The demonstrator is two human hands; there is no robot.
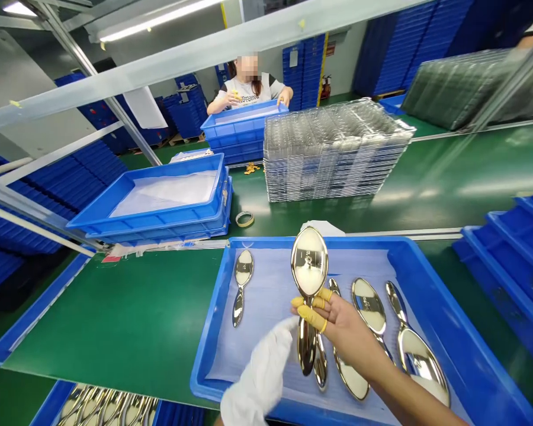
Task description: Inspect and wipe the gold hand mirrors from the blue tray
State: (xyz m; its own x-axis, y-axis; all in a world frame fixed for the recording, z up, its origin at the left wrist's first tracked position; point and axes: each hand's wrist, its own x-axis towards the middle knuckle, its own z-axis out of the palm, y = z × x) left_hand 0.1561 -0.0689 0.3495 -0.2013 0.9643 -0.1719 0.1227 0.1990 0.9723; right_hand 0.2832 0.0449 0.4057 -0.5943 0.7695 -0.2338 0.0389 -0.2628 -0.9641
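Note:
My right hand (337, 322), with yellow finger cots on thumb and fingertips, is closed around the neck of a shiny gold hand-mirror shell (309, 266) held upright above a blue tray (213, 331). My left hand (262, 378) wears a white cloth glove and reaches up beside the shell's handle, its fingertips close to the handle; whether they grip it is unclear. Several more gold shells (373, 310) lie on the white foam sheet in the tray, and one (242, 284) lies apart at the tray's left.
A green conveyor belt (115, 319) carries stacked blue bins (160, 198), a stack of clear plastic trays (333, 154) and a tape roll (244, 219). Another bin of gold shells (106, 408) sits below left. A person (249, 86) works at a far blue bin. Blue crates (515, 248) stand right.

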